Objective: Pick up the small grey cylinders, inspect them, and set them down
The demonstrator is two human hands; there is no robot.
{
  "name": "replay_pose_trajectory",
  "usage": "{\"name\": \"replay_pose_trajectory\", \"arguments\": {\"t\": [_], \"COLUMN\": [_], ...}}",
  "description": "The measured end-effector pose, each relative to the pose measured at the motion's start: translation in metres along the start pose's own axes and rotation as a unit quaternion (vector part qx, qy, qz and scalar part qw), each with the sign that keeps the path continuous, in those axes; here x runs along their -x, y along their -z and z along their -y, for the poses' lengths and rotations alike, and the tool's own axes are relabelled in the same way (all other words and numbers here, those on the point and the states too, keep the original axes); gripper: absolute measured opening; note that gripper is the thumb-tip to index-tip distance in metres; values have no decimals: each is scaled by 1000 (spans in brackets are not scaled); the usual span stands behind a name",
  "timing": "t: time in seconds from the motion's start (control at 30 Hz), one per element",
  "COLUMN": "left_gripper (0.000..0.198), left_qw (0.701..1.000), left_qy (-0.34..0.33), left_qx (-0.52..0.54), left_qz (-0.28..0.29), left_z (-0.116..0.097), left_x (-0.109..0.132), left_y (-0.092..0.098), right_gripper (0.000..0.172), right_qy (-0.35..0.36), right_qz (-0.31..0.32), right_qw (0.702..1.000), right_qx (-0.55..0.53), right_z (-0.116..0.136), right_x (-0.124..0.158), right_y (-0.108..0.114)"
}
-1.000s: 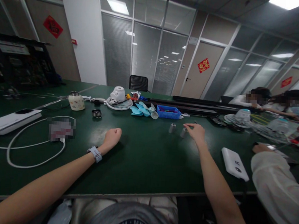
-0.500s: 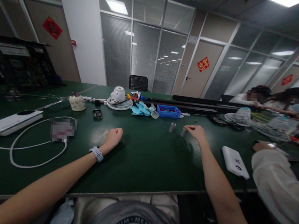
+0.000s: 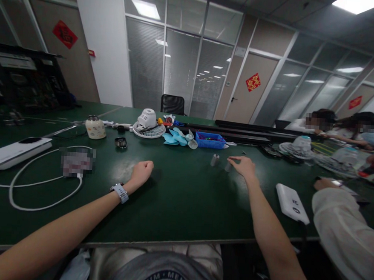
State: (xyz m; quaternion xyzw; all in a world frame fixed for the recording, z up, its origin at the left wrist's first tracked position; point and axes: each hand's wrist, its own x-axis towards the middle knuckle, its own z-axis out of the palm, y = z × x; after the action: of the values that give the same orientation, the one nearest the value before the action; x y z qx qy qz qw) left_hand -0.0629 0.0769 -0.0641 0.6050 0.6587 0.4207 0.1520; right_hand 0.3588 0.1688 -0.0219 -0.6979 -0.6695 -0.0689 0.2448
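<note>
My left hand (image 3: 142, 171) rests on the green table (image 3: 183, 199) as a closed fist with nothing showing in it; a watch (image 3: 119, 192) is on that wrist. My right hand (image 3: 243, 165) reaches forward, its fingers curled over a small grey cylinder (image 3: 228, 166), touching or gripping it. A second grey cylinder (image 3: 214, 160) stands just to its left, apart from the hand.
Farther back stand a white fan body (image 3: 149, 123), blue fan blades (image 3: 178, 137), a blue tray (image 3: 210, 140), a cream jar (image 3: 95, 127) and a dark ring (image 3: 120, 142). A white cable (image 3: 37, 180) and white device (image 3: 13, 151) lie left. A white box (image 3: 292, 203) and a co-worker's sleeve (image 3: 346, 236) are right.
My right hand has drawn slightly back and down onto the right grey cylinder. The left fist has not moved.
</note>
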Motion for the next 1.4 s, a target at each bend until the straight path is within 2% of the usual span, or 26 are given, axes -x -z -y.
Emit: {"name": "replay_pose_trajectory", "arguments": {"t": [0.2, 0.3, 0.4, 0.53, 0.6, 0.7, 0.77, 0.93, 1.13, 1.27, 1.4], "left_gripper": [25, 25, 25, 25, 25, 25, 26, 25, 26, 27, 28], "left_qw": [1000, 1000, 1000, 1000, 1000, 1000, 1000, 1000, 1000, 1000, 999], "left_qy": [-14, -17, -14, -10, -14, -20, -20, -22, -19, -22, -39], "left_qx": [1, 4, 4, 5, 6, 6, 7, 14, 10, 12, 9], "left_qz": [-1, -2, -2, 7, 9, 7, 10, 10, 14, 16, 29], "left_z": [5, 6, 4, 2, 2, 3, 4, 2, -2, -1, -7], "left_x": [-2, -2, -1, 1, 1, 1, 0, 2, 3, 3, 7], "left_y": [-2, -2, -1, 0, -1, -1, -2, -1, 0, -2, 1], "right_gripper": [31, 30, 29, 34, 42, 56, 61, 53, 38, 39, 40], "right_qy": [-1, -22, -47, -61, -45, 7, 45, 93, 79, 121, 196], "right_qz": [-10, -28, -12, 21, -15, -126, -145, -100, -101, -67, 44], "right_qw": [999, 997, 996, 994, 996, 992, 988, 990, 991, 979, 949], "right_qx": [-41, -68, -68, -92, -81, -26, 15, 46, -43, -152, -245], "right_z": [-2, -4, -7, -11, -8, 9, 23, 47, 60, 101, 154], "right_x": [-2, -4, -6, -6, -4, 1, 5, 5, 10, 38, 75], "right_y": [-6, -8, -9, -11, -11, -13, -17, -37, -38, -30, -30]}}
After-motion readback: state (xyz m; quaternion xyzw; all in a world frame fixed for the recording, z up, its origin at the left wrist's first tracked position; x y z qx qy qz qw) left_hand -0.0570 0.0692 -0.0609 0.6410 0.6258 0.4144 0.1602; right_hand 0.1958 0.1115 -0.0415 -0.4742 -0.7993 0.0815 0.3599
